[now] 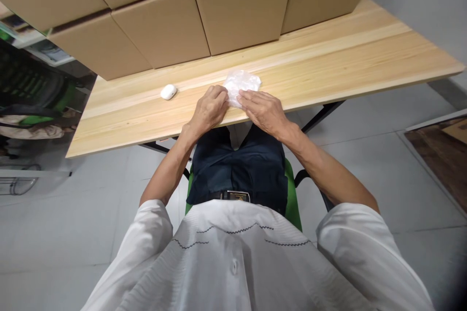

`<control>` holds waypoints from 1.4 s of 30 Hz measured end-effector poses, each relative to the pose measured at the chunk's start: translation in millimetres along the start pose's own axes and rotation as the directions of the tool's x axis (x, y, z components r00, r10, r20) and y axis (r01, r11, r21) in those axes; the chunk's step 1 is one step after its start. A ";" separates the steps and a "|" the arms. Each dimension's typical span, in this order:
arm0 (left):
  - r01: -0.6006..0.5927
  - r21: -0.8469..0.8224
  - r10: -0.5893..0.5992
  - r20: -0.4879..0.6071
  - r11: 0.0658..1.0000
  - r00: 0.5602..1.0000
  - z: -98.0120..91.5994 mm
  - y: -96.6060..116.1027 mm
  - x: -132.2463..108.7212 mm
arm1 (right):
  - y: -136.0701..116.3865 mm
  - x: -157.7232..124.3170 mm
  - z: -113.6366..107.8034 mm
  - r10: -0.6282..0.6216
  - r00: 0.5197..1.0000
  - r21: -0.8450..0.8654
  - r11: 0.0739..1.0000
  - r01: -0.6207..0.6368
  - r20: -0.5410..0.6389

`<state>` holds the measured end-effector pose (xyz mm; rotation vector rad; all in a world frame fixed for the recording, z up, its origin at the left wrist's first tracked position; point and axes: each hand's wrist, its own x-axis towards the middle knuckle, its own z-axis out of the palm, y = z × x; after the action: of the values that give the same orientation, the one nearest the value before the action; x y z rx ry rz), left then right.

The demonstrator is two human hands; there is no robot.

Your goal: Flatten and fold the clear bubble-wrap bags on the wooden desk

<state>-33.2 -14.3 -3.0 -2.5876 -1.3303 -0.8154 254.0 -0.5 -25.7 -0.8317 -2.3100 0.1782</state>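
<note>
A crumpled clear plastic bag (241, 83) lies on the light wooden table (328, 63) near its front edge. My left hand (209, 109) is curled into a loose fist, its fingers pinching the bag's left edge. My right hand (263, 109) lies over the bag's near side with fingers bent and pressed on the plastic. What the bag holds is not visible. A small white oval case (168, 91) sits on the table to the left of my left hand, apart from it.
Several large cardboard boxes (237, 5) stand in a row along the table's back. I sit on a green chair (292, 199) over a grey tiled floor. Shelving and a green crate (32, 92) stand at the left.
</note>
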 end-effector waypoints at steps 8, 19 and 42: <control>-0.043 -0.051 0.042 -0.023 0.998 0.999 -12.2 5.9 -5.1 | 0.8 -2.5 6.3 -0.047 0.998 -0.043 0.998 0.045 -0.036; -0.089 0.020 0.081 0.261 0.996 0.962 4.7 22.9 -16.3 | -7.9 -2.0 3.6 -0.021 1.000 -0.042 0.999 0.021 -0.004; -0.096 0.085 0.072 0.249 0.992 0.966 12.8 12.7 -22.5 | -7.5 -7.8 7.0 -0.016 1.000 -0.067 0.998 0.017 0.015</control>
<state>-28.6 -33.8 -23.7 -2.7150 -1.2712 -0.4167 250.2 -10.5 -32.8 -0.8467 -2.3465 0.1006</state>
